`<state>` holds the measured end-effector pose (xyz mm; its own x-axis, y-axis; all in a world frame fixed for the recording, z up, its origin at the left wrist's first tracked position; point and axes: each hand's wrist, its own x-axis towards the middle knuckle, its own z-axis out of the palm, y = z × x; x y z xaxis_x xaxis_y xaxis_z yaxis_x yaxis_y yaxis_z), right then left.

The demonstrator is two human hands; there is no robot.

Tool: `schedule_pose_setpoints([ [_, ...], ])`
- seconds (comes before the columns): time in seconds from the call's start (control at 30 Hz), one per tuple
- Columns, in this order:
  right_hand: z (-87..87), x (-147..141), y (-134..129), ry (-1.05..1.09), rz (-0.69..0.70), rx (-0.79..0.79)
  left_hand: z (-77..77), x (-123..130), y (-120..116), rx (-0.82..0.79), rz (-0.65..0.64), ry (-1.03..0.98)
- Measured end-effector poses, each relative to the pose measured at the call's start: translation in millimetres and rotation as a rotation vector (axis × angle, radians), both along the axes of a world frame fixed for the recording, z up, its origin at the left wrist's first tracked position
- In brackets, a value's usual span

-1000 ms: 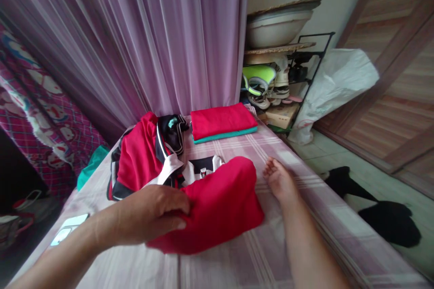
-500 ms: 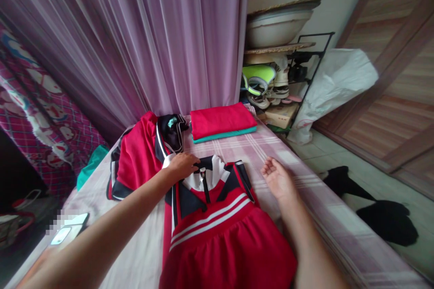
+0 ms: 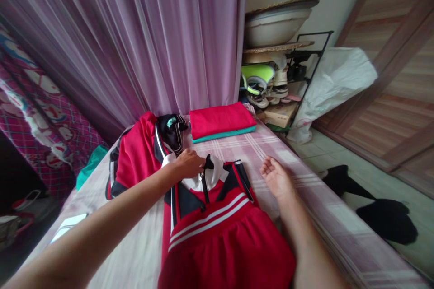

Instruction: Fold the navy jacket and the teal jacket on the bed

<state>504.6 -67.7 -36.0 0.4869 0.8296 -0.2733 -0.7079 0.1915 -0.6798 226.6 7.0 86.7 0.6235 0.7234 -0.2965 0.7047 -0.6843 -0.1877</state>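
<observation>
1 red garment (image 3: 227, 241), collar (image 3: 217, 175) at far end, long axis approx. near-far

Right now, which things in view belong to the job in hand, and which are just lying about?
Job in hand:
red zip-neck garment
left hand, at its collar
right hand, beside it, holding nothing
probably the folded red-and-teal stack and red-and-black heap

Lying about:
phone
pale basin
shoes
white plastic bag
black cloth
</observation>
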Motion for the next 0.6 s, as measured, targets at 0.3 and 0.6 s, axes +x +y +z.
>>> schedule_pose_setpoints([
  [0.3, -2.2, -1, 2, 0.015, -0.002, -0.017, 178.0, -41, 41, 0.205, 0.32, -0.332],
  [0.6, -15.4, 5, 7, 0.041, 0.029, -0.032, 327.8, -162, 62, 1.204, 0.761, -0.875],
])
